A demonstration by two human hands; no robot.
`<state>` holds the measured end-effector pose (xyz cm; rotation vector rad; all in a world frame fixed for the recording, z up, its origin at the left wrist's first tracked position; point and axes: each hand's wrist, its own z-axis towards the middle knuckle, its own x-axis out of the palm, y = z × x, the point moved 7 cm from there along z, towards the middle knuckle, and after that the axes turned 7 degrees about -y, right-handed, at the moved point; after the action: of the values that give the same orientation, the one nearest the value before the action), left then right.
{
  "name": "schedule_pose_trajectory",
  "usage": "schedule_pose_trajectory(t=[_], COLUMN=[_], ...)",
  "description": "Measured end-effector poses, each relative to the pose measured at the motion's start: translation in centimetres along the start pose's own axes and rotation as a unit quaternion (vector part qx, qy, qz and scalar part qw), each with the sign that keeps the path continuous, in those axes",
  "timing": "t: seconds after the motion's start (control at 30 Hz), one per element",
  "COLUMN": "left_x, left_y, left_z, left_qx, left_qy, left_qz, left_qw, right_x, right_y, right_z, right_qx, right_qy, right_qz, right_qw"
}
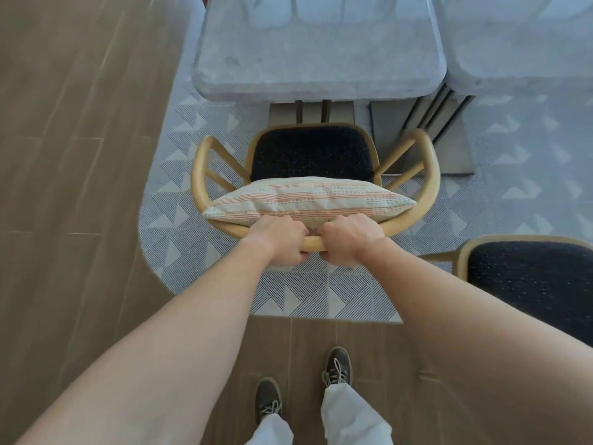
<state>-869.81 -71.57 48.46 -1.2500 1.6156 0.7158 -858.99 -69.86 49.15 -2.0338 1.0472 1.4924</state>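
Observation:
A wooden armchair (430,175) with a curved back rail and a dark speckled seat stands in front of me, facing a grey marble table (317,59). A cream cushion with orange stripes (308,199) leans against the inside of the chair's back. My left hand (279,240) and my right hand (351,240) grip the middle of the back rail side by side, fingers curled round the wood.
A second grey table (526,49) stands to the right, with dark metal legs (433,110) between the two. Another chair with a dark seat (529,277) sits close at my right. A patterned rug (192,271) lies under the chairs on wood-look flooring (64,155). My feet (301,390) stand behind the chair.

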Motion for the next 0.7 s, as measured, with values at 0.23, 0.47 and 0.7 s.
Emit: schedule_pose_trajectory(t=[0.23,0.47,0.7], left_x=[-0.1,-0.4,0.7], left_y=[0.1,-0.1,-1.2], left_z=[-0.1,-0.3,-2.5], left_qx=[-0.017,-0.056,-0.057], left_qy=[-0.015,-0.019,-0.014], left_qz=[-0.023,-0.010,0.028], left_qw=[0.999,0.998,0.998], right_x=[0.2,0.2,1.4], right_y=[-0.4,-0.4,1.4], right_z=[0.0,0.0,-1.5], right_qx=[0.012,-0.005,-0.005], right_qy=[-0.017,-0.026,-0.023], right_qz=[0.000,0.002,0.017], right_qw=[1.000,1.000,1.000])
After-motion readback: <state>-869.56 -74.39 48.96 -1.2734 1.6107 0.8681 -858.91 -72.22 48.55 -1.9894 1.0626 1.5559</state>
